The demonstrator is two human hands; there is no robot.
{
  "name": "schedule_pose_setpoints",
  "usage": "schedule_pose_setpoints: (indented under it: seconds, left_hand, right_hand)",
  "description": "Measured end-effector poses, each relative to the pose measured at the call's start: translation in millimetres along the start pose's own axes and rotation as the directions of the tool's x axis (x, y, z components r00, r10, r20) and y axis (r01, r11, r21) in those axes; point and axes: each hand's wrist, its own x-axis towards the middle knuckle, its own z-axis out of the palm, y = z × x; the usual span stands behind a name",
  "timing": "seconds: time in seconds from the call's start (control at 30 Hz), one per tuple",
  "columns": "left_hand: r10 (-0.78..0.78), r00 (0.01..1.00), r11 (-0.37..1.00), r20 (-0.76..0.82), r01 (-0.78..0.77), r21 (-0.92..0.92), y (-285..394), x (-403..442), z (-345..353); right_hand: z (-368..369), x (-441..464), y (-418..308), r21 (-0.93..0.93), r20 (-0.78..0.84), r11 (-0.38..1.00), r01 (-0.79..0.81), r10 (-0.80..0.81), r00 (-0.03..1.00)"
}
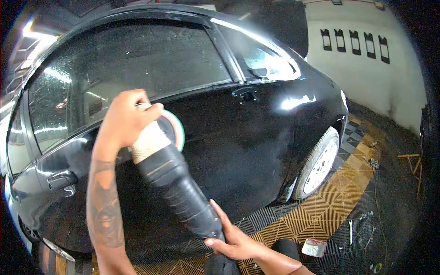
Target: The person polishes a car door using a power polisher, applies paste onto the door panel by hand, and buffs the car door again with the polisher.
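A black power polisher (183, 192) with a light-coloured wrapped head slants across the middle of the view. Around its head my left hand (126, 117) is closed, near the top of the car door. My right hand (231, 238) grips the rear end of its body, lower down. The round pad (176, 130), with a pale green rim, faces the black car door (238, 160); whether it touches the panel cannot be told. Hazy marks show on the dark paint.
The car's side windows (137, 59) and rear wheel (321, 165) show beyond. On the tiled floor (321, 201) lie a wrench (350, 233) and a small tray (314, 248). A cable (376, 201) runs at the right. Black parts (355, 42) hang on the wall.
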Motion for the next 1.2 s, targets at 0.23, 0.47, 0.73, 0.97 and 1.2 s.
schedule_pose_setpoints:
  seconds: [0.23,0.47,0.73,0.97,1.2]
  left_hand:
    - [-0.054,0.998,0.997,-0.011,0.055,0.055,-32,-13,-32]
    - [-0.039,0.999,0.999,-0.003,0.039,0.021,-20,-14,-19]
    - [0.012,1.000,1.000,0.014,-0.013,0.015,0,8,0]
    - [-0.010,0.998,0.999,0.055,0.008,0.037,25,54,25]
    - [0.140,0.970,0.984,0.198,-0.158,0.079,50,124,73]
  right_hand:
    - [19,16,-10,0.037,0.058,0.998,0.049,-0.051,0.997]
    - [16,7,1,-0.057,0.003,0.996,0.062,-0.061,0.998]
    - [-8,-2,-9,0.038,0.003,0.999,-0.020,0.019,1.000]
    - [-44,-11,-22,0.118,-0.024,0.993,0.025,-0.022,0.999]
    - [-94,-24,-39,0.242,-0.150,0.970,0.034,0.003,0.989]
